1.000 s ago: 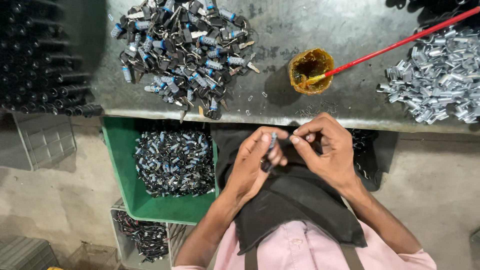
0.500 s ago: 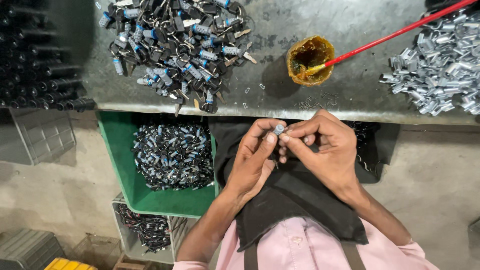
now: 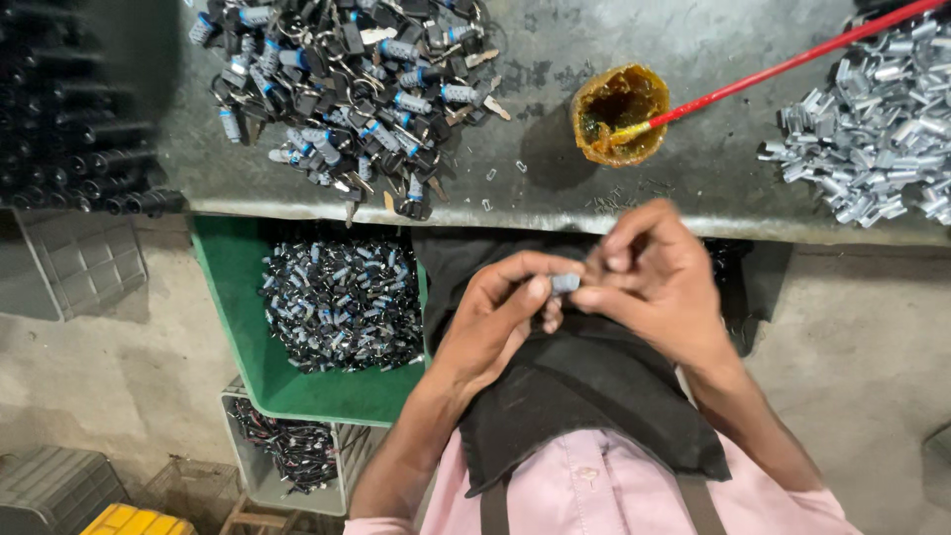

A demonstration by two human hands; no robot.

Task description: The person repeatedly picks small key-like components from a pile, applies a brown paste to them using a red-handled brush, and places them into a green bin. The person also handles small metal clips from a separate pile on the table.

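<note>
A small grey metal piece (image 3: 566, 283) is sitting between both hands, just below the edge of the workbench (image 3: 555, 129) and above a black cloth (image 3: 584, 386) that is covering the person's lap. The left hand (image 3: 500, 322) is pinching the piece from its side, fingers curled in narrow around it. The right hand (image 3: 654, 282) is closing on it from the other side, fingertips touching the piece, the fingers bunched tight.

On the bench, just beyond the hands, a small round pot of amber grease (image 3: 621, 114) is standing with a red stick (image 3: 792, 64) leaning in it and running off to the upper right. A heap of silvery metal parts (image 3: 877, 129) is lying to the right of the pot. A pile of keys and small lock barrels (image 3: 347, 89) is spreading to its left. Under the bench, beside the left forearm, a green bin (image 3: 238, 297) is holding many small dark and silver parts.
</note>
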